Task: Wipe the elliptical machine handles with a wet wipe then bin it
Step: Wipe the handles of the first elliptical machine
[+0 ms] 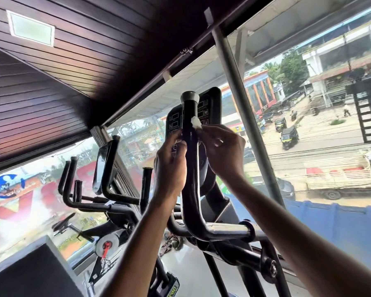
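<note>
Handle (190, 159): black, upright at centre of view, topped at 12 o'clock by a grey cap (189, 96); bends at its foot toward 3 o'clock.
Wet wipe (196, 122): white, bunched, pressed to the handle's 3 o'clock side, just below the cap.
Right hand (221, 151): reaches in from 4 o'clock; pinches the wipe against the shaft with curled fingers.
Left hand (170, 166): rises from 7 o'clock; grips the handle's 9 o'clock side with curled fingers, just below the wipe.
Console (210, 106): dark panel directly behind the handle, partly hidden.
Neighbouring machine (107, 168): black handles at 9 o'clock, well apart.
Street: through the window at 3 o'clock, an auto-rickshaw (289, 138) and a truck (338, 179).
</note>
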The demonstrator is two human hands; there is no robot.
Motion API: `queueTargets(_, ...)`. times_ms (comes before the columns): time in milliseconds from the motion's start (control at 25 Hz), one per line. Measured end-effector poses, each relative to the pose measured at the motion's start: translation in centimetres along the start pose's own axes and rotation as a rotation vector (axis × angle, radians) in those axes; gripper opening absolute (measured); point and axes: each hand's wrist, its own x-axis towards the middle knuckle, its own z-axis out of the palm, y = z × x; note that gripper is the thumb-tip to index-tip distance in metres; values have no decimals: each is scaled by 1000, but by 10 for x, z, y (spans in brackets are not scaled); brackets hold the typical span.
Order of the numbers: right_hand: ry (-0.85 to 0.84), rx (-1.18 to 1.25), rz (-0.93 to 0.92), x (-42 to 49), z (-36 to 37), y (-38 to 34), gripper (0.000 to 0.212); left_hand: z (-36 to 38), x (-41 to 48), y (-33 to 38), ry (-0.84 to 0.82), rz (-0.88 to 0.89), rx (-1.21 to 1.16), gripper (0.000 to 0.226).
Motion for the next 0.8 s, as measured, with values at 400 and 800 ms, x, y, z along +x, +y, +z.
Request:
queueTargets(400, 6, -142, 51, 54, 12, -7, 32, -2, 1, -7, -10, -73, -52, 49)
queueTargets(800, -154, -68, -189, 25, -14, -6, 18, -5, -10, -24, 3, -83, -197, 57)
